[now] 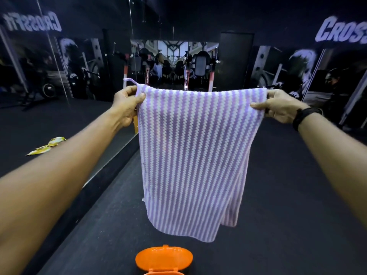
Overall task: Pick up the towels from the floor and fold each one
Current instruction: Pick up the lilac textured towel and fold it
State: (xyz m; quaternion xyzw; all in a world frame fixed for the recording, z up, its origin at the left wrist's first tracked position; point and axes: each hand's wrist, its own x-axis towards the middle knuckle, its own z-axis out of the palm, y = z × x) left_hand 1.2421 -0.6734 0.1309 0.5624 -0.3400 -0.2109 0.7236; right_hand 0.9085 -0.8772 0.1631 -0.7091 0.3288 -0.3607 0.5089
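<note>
Folding looked to be the step in hand: a purple-and-white striped towel [190, 151] hung in the middle of the frame, held up off the dark floor [288, 215] by its two top corners and stretched flat between the hands. At centre left the left hand [127, 105] pinched one corner, thumb lying over the front of the cloth and fingers curled behind it; a small hanging loop [130, 80] stuck up just above that grip. At centre right the right hand [282, 108], a black band on its wrist [303, 116], pinched the other corner between thumb and fingers.

By my judgement the next move called for bringing the two held corners together so the towel halved lengthwise, keeping the edges aligned while the lower hem swung free.

Much stayed hard to read. A yellow patterned cloth [47, 145] lay at left, partly behind the left forearm and seemingly within a mirror panel, so whether it was a towel or only a reflection could not be told. An orange container [163, 259] at the bottom edge was cut off. The far background was dark and blurred.
</note>
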